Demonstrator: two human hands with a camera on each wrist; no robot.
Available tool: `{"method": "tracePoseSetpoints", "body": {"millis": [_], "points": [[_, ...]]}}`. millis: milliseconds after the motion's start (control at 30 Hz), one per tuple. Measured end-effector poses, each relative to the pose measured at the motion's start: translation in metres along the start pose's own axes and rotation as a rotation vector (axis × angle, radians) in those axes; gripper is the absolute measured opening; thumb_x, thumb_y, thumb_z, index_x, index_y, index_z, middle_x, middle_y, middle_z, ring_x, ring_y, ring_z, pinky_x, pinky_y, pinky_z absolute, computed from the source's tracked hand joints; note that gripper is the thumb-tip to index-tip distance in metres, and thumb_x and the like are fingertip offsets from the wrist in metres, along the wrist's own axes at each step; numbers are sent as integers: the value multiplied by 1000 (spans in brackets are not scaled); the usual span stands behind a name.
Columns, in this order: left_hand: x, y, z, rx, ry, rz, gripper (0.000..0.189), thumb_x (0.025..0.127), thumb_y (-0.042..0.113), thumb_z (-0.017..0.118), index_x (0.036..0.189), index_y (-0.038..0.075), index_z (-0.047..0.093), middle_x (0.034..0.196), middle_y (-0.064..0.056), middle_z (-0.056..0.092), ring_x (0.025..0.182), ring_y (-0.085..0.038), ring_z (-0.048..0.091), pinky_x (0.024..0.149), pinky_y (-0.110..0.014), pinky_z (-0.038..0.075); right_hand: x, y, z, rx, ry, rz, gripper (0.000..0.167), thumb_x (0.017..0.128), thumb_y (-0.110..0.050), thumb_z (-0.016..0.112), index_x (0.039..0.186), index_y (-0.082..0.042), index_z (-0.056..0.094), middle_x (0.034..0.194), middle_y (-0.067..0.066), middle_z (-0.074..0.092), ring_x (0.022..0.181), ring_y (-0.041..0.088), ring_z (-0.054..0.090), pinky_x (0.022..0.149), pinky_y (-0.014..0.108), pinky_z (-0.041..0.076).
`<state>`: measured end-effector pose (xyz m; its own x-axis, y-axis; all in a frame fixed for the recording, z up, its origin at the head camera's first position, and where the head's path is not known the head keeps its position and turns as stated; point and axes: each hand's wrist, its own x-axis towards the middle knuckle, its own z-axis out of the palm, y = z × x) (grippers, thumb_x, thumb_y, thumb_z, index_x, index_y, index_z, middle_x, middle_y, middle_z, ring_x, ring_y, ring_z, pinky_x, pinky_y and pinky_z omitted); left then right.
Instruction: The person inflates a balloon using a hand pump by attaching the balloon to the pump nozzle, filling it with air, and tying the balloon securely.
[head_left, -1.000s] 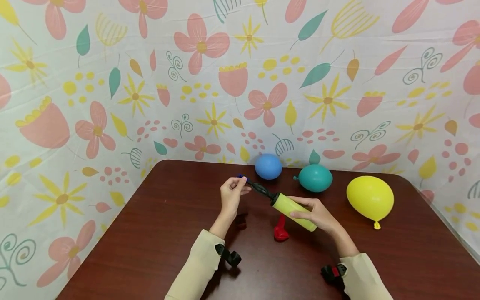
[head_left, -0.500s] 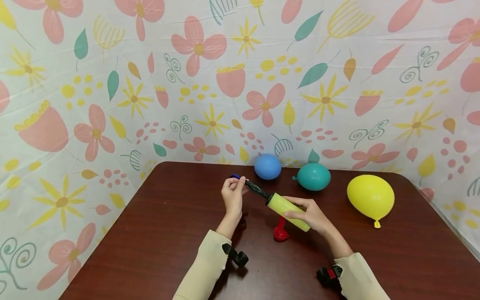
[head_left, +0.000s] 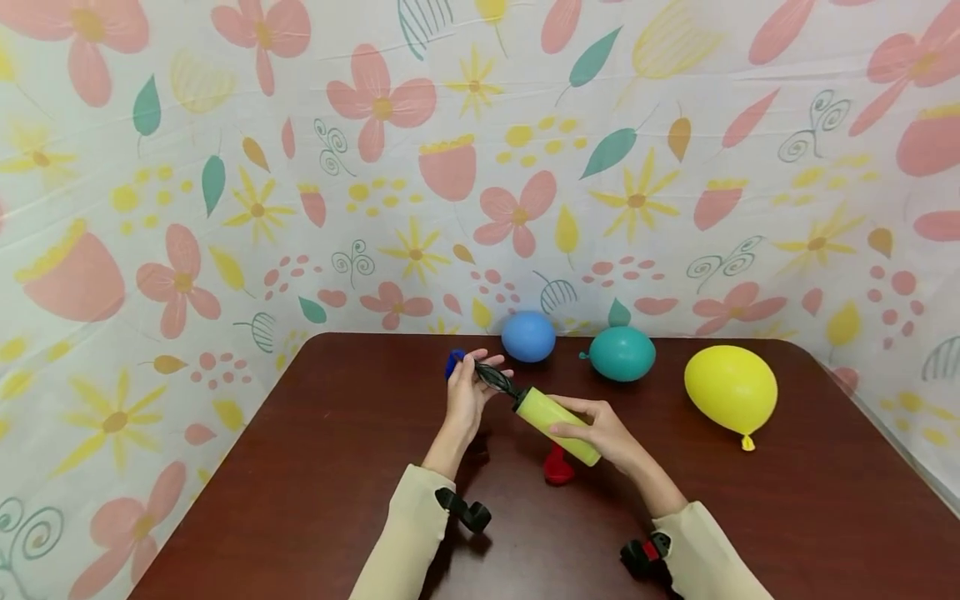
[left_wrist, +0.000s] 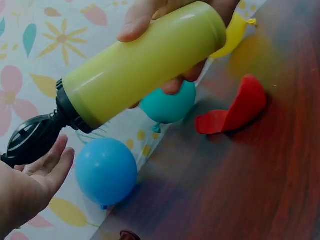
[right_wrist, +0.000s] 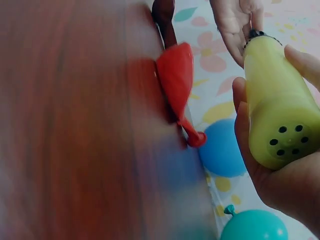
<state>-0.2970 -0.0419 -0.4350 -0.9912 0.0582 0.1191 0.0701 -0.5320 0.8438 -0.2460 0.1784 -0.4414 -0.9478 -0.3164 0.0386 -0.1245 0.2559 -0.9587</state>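
My right hand [head_left: 600, 429] grips the yellow-green barrel of a balloon hand pump [head_left: 551, 421], thumb on one side and fingers on the other. Small dark holes show in the barrel's end in the right wrist view. The pump's black nozzle end [left_wrist: 35, 140] points toward my left hand [head_left: 467, 396], which is held palm up with its fingers stretched out beneath it. A dark blue uninflated balloon [head_left: 453, 362] shows beside the left thumb, at the nozzle's tip. On the table below the pump lies a red uninflated balloon [head_left: 558, 467].
Inflated blue [head_left: 528, 336], teal [head_left: 622, 353] and yellow [head_left: 731, 390] balloons stand along the back and right of the brown table [head_left: 300, 467]. A dark red uninflated balloon [right_wrist: 164, 15] lies near the left wrist. Flowered cloth [head_left: 480, 167] hangs behind.
Both hands and the pump have shifted slightly left in the head view, which itself has moved a little. The left fingers, earlier pinched near the nozzle tip, have spread out.
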Motion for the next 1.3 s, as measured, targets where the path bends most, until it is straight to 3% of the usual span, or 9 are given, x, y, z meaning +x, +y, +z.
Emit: {"method": "tracePoseSetpoints", "body": {"millis": [133, 267, 400, 600, 667, 833, 967, 1167, 1300], "points": [[0, 1, 0, -77, -11, 21, 34, 107, 32, 30, 114, 7, 53, 104, -4, 73, 82, -14, 73, 79, -26, 58, 3, -2, 6, 29, 14, 30, 55, 88, -22, 71, 138, -5, 54, 125, 23, 61, 92, 17, 59, 73, 29, 54], [0, 0, 2, -96, -29, 41, 34, 107, 33, 31, 104, 9, 55, 94, 2, 73, 80, -13, 72, 80, -28, 58, 3, -3, 8, 29, 45, 49, 56, 88, -22, 71, 138, -4, 53, 123, 22, 61, 90, 17, 60, 72, 30, 54], [1, -2, 3, -82, -29, 63, 36, 107, 32, 31, 109, 4, 53, 91, 1, 73, 80, -12, 72, 80, -28, 58, 4, -2, 9, 28, 58, 60, 56, 88, -23, 71, 138, -4, 54, 123, 22, 61, 89, 17, 60, 72, 30, 54], [3, -1, 4, -116, 11, 135, 27, 108, 22, 33, 121, 5, 50, 106, -5, 72, 81, -13, 73, 79, -30, 59, 2, -4, 12, 15, 56, 28, 55, 88, -22, 72, 137, -5, 55, 127, 24, 61, 90, 17, 61, 71, 30, 55], [2, 1, 6, -139, 12, 162, 23, 107, 21, 34, 116, 5, 49, 106, -7, 71, 82, -14, 72, 78, -31, 59, 1, -6, 12, 16, 60, 18, 55, 88, -21, 72, 137, -5, 55, 126, 25, 61, 90, 17, 61, 71, 29, 55], [2, 7, 13, -133, 22, 190, 19, 108, 21, 31, 99, 10, 43, 88, -2, 61, 76, -13, 65, 76, -31, 59, 1, -9, 15, 26, 58, 13, 54, 88, -20, 72, 137, -6, 55, 125, 25, 61, 88, 17, 61, 70, 29, 55], [4, 10, 15, -41, 88, 201, 22, 108, 19, 26, 93, 11, 39, 77, 0, 51, 66, -12, 56, 68, -27, 55, 3, -9, 19, 22, -50, 14, 58, 91, -24, 68, 144, -8, 48, 124, 23, 61, 88, 16, 61, 72, 29, 54], [11, 18, 5, 77, 200, 255, 31, 106, 17, 25, 80, 10, 40, 65, 1, 47, 52, -10, 49, 52, -23, 47, -5, -11, 30, 84, -348, 11, 62, 102, -26, 50, 154, -4, 24, 111, 25, 61, 83, 19, 66, 70, 32, 57], [22, 31, -13, 79, 282, 248, 38, 107, 18, 21, 75, 10, 41, 62, 1, 46, 49, -10, 48, 50, -23, 46, -25, -11, 28, 101, -373, 39, 60, 104, -27, 45, 154, -5, 21, 99, 24, 59, 73, 19, 64, 64, 34, 57]]}}
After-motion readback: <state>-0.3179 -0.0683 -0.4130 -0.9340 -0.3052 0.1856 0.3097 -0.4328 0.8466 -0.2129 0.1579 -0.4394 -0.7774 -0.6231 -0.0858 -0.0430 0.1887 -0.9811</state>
